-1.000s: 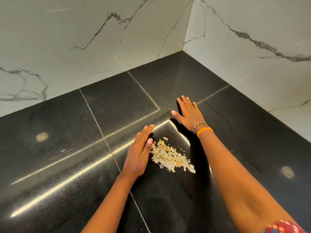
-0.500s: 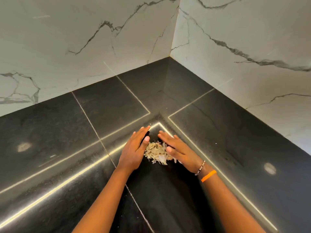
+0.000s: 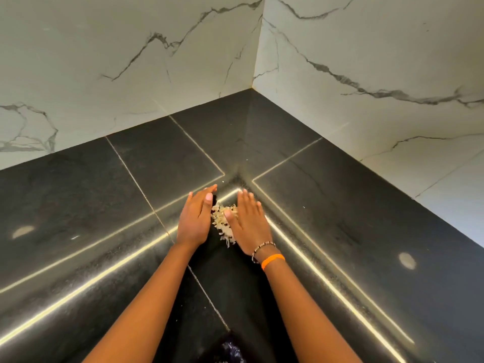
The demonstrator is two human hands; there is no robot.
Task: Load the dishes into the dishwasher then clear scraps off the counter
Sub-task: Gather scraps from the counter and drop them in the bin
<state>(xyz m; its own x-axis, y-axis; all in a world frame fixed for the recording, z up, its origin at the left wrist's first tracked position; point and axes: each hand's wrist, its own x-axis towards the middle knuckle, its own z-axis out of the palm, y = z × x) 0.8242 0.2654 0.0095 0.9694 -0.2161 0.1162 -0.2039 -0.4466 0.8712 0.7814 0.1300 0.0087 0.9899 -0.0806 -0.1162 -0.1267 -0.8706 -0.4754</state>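
Polished black stone forms the counter (image 3: 353, 205), a glossy, faintly speckled slab cut into large rectangular pieces with thin pale seams, and it runs into an inside corner at about 12 o'clock. Bright streaks of reflected light lie across it in long straight lines, with two soft oval glints at 9 and 3 o'clock. White marble-look wall panels (image 3: 131, 61) rise from its back edges, smooth and matte, crossed by jagged grey veins.

Near the middle of the view, a small heap of scraps (image 3: 222, 221) lies on the stone: pale cream and tan flakes, thin, dry-looking and irregular. The left hand (image 3: 195, 218) stands on its outer edge at the pile's 9 o'clock side, fingers straight and pressed together, thumb laid along them, gripping nothing. The right hand (image 3: 248, 224) lies at the pile's 3 o'clock side, fingers straight and close together, palm tipped down toward the flakes, its thumb touching them. Both hands flank the heap like two flat walls. Whether the right palm covers more flakes cannot be told.

On the right wrist sit a beaded bracelet (image 3: 263, 247) of small dark and light beads and a smooth orange band (image 3: 272, 260).
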